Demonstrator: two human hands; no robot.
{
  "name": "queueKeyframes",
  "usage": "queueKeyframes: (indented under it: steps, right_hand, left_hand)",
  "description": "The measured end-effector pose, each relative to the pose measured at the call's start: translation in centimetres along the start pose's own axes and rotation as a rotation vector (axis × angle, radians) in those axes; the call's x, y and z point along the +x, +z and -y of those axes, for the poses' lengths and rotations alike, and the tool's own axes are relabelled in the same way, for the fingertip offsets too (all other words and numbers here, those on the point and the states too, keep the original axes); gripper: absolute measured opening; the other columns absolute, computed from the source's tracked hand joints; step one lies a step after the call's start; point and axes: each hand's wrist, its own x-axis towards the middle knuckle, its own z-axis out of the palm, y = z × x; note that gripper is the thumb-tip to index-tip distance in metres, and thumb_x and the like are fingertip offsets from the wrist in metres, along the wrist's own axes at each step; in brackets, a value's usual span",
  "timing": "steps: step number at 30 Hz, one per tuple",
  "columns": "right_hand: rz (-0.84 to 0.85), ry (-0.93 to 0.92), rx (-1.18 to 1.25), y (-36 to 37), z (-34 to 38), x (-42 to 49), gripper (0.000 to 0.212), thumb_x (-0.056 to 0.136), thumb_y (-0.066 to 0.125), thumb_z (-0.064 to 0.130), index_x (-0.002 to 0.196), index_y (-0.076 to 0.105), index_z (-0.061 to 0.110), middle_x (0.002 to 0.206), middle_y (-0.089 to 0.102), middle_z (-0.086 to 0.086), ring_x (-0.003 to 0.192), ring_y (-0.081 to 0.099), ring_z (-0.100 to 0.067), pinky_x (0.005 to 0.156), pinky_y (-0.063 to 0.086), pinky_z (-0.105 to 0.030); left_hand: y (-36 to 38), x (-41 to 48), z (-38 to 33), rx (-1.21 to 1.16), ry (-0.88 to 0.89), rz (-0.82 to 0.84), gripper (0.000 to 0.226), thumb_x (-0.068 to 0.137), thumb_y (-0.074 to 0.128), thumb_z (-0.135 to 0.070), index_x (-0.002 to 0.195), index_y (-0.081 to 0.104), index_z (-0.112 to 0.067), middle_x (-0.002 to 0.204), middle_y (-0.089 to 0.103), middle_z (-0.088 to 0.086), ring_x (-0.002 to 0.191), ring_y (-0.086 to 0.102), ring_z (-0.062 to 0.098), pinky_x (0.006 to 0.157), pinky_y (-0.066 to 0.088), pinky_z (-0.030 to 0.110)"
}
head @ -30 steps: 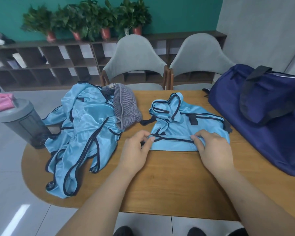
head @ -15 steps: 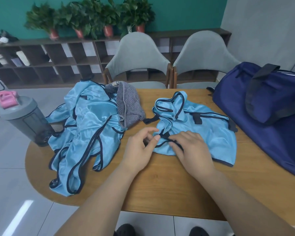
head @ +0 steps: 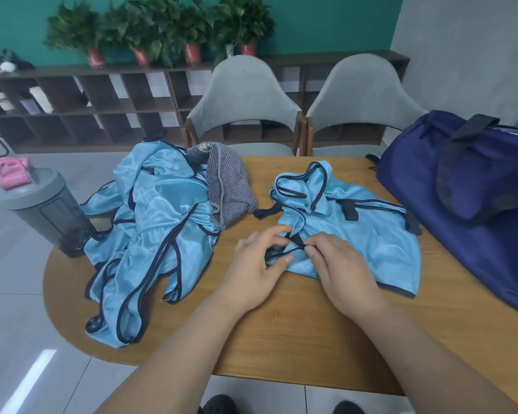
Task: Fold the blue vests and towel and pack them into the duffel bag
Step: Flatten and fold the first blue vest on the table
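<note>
A light blue vest (head: pixel 371 231) with dark trim lies crumpled on the wooden table (head: pixel 296 333) in front of me. My left hand (head: pixel 256 264) and my right hand (head: pixel 338 264) meet at its near left edge, and both pinch the dark trim there. A heap of more blue vests (head: pixel 150 234) sprawls over the table's left side and hangs past the edge. A grey striped towel (head: pixel 228 186) lies bunched between the heap and the single vest. The navy duffel bag (head: pixel 467 204) stands at the right, with its dark strap draped on top.
A grey shaker bottle (head: pixel 42 210) with a pink cap stands at the table's left edge. Two grey chairs (head: pixel 245 100) are pushed in at the far side. Behind them runs a low shelf with potted plants. My feet show below the near table edge.
My right hand slid left along the vest's near edge to meet my left hand. The folded front edge came loose, and the vest's right corner now lies spread toward me.
</note>
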Motion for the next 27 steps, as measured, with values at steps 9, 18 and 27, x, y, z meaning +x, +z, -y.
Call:
queueKeyframes:
  steps: [9,18,27]
  right_hand:
    - [-0.042,0.005,-0.045,-0.2,0.6,-0.3,0.030,0.104,0.051,0.046,0.122,0.063,0.026,0.106,0.071,0.012,0.090,0.066,-0.009,0.072,0.053,-0.030]
    - [-0.105,-0.016,-0.129,0.4,0.0,-0.3,0.030,0.106,0.046,0.047,0.097,0.064,0.024,0.081,0.061,0.012,0.067,0.059,-0.011,0.054,0.048,-0.032]
    - [-0.195,0.061,-0.220,0.5,-0.5,-0.4,0.023,0.089,0.075,0.013,0.111,0.072,0.018,0.094,0.073,0.004,0.082,0.067,-0.021,0.068,0.052,-0.033]
  left_hand:
    - [-0.1,0.0,0.3,0.001,0.055,-0.144,0.019,0.088,0.081,-0.027,0.106,0.076,-0.032,0.083,0.055,-0.013,0.091,0.054,0.011,0.086,0.047,0.045]
    - [-0.2,-0.4,-0.1,0.023,0.107,-0.192,0.016,0.098,0.070,-0.040,0.104,0.074,-0.026,0.094,0.065,-0.021,0.097,0.059,0.009,0.089,0.048,0.045]
    - [-0.6,-0.3,0.4,0.179,-0.056,-0.414,0.012,0.105,0.060,-0.034,0.103,0.066,-0.024,0.088,0.061,-0.013,0.088,0.054,0.015,0.087,0.046,0.043]
